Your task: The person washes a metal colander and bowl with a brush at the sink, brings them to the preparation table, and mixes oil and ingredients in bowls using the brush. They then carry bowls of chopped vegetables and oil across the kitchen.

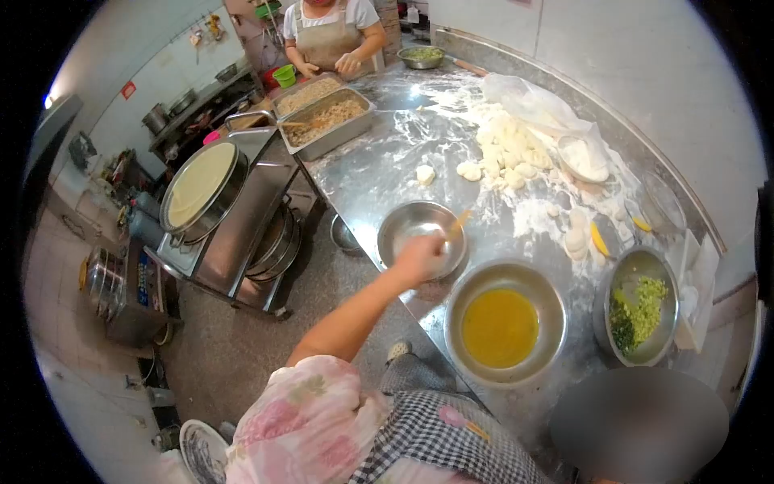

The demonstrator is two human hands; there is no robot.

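Observation:
My left hand (421, 256), smeared by motion, is over the rim of a steel bowl (395, 230) near the table edge. Its fingers look closed around a thin yellow stick-like utensil (459, 223), whose end pokes out past the hand; its kind is unclear. Right beside it stands a larger steel bowl (553, 323) with yellow liquid (500, 328) in it. A small dough piece (425, 174) lies beyond the smaller bowl. My right hand does not show; a grey blurred patch covers the lower right.
Dough pieces (508, 145) lie on the floured steel table (363, 177). A bowl of chopped greens (617, 278) stands at right, filling trays (334, 133) at the far left end. A person (330, 40) stands beyond. On a cart (234, 210) sits a round pan (201, 189).

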